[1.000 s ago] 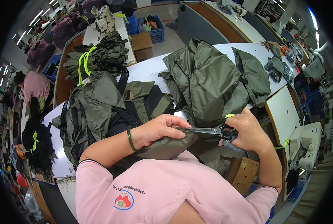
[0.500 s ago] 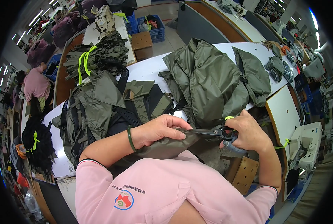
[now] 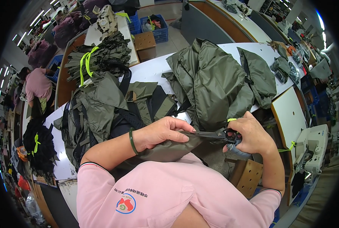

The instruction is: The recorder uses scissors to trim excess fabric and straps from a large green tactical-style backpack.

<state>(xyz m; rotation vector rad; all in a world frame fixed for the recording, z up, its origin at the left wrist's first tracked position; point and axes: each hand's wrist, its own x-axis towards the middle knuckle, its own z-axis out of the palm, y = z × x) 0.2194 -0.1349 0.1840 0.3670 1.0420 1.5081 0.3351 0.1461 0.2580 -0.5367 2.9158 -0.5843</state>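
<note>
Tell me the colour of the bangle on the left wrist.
Dark green: the bangle sits on the wrist behind the left hand, seen in the head view.

Olive-green fabric piece (image 3: pixel 165 149), black scissors (image 3: pixel 211 135), dark green bangle (image 3: pixel 131 141), white table (image 3: pixel 154 72).

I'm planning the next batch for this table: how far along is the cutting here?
Done: a finished-looking olive jacket pile lies at the far side of the white table. In hand: the left hand holds an olive fabric piece while the right hand works black scissors along it. Left: a heap of cut pieces and tied bundles wait.
</note>
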